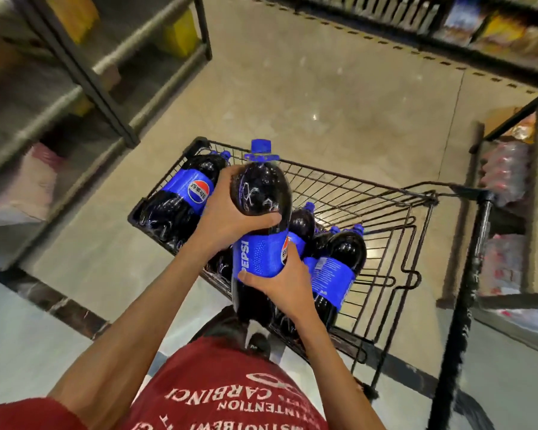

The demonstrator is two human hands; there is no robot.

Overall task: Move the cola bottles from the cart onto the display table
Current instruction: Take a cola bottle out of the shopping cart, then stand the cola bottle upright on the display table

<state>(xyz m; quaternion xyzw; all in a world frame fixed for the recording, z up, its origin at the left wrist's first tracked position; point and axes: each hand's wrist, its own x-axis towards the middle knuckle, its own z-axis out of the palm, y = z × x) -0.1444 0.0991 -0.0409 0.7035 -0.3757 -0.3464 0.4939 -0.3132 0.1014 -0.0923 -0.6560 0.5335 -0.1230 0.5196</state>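
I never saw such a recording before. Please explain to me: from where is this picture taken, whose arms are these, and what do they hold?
There is no machine here. A person wears a camera on the head, so you look down along their own arms. The left hand grips the upper part of a cola bottle, and the right hand grips it lower down, at the blue label. Below it stands a wire cart with more bottles lying inside. At the sides stand store shelves, blurred.

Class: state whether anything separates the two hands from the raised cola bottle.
Nothing visible does. The left hand grips the cola bottle above its label; the right hand grips lower down.
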